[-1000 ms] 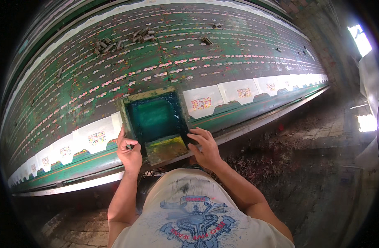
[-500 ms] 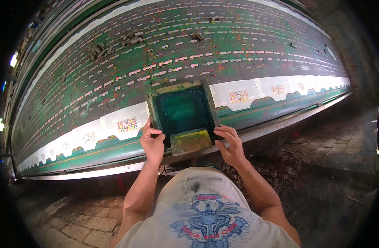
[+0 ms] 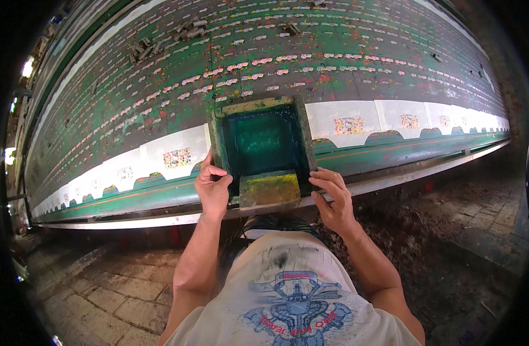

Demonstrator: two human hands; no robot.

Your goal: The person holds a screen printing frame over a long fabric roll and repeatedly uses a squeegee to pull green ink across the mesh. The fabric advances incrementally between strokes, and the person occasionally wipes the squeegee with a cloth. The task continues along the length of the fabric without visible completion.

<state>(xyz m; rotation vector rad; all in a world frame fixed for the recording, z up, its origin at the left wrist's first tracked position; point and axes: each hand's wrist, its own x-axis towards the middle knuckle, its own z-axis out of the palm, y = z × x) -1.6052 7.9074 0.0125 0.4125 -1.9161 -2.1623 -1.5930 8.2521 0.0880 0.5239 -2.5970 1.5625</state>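
A square screen-printing frame point(image 3: 254, 106) with a paint-stained rim lies over the row of white printed pieces at the table's near edge. Dark green mesh point(image 3: 261, 139) fills its middle. Across its near end sits a squeegee-like block point(image 3: 269, 191), smeared yellow and green. My left hand point(image 3: 211, 189) grips the frame's near left corner, thumb and fingers pinched together. At the near right corner, my right hand point(image 3: 333, 199) holds the frame's side with fingers on top and thumb below. What lies under the frame is hidden.
White pieces point(image 3: 156, 164) with colourful prints run along the near edge on both sides. Beyond stretches a long green-grey table point(image 3: 178, 115) stuck with rows of small printed scraps. Small grey cylinders point(image 3: 142, 51) lie in piles at the far side. A metal rail point(image 3: 403, 173) borders the table.
The view has shifted a little, so the table sits slightly differently in the picture. Both hands keep their hold on the frame, which shows no clear move over the pieces.
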